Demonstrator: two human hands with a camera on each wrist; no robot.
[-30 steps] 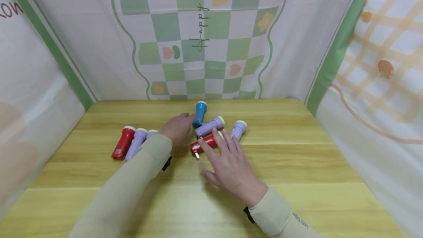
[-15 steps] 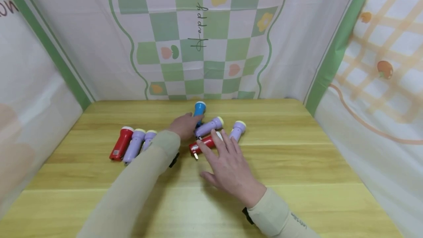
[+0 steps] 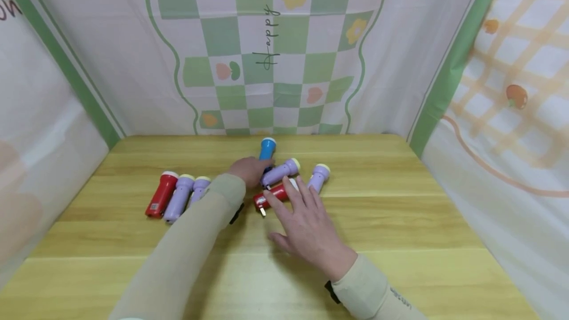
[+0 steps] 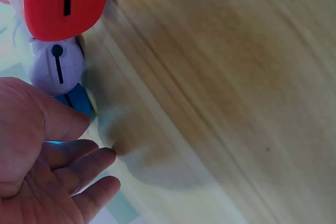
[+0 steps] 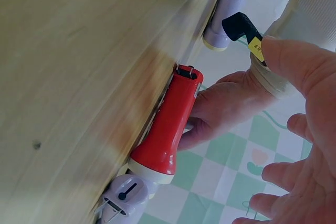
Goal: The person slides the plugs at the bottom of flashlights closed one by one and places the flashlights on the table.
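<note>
Your left hand (image 3: 251, 171) is at the blue flashlight (image 3: 267, 147), with fingers over its lower end; the thumb is also close there, but I cannot tell whether they pinch it. Just right of this hand lies one purple flashlight (image 3: 276, 174), and nearer to you the red flashlight (image 5: 170, 121). Your right hand (image 3: 308, 231) is spread, fingers apart, above the red one (the right wrist view shows a gap). Beyond these fingertips there is another purple flashlight (image 3: 319, 178). Left of your left hand, three more flashlights (image 3: 179, 199) lie side by side.
</note>
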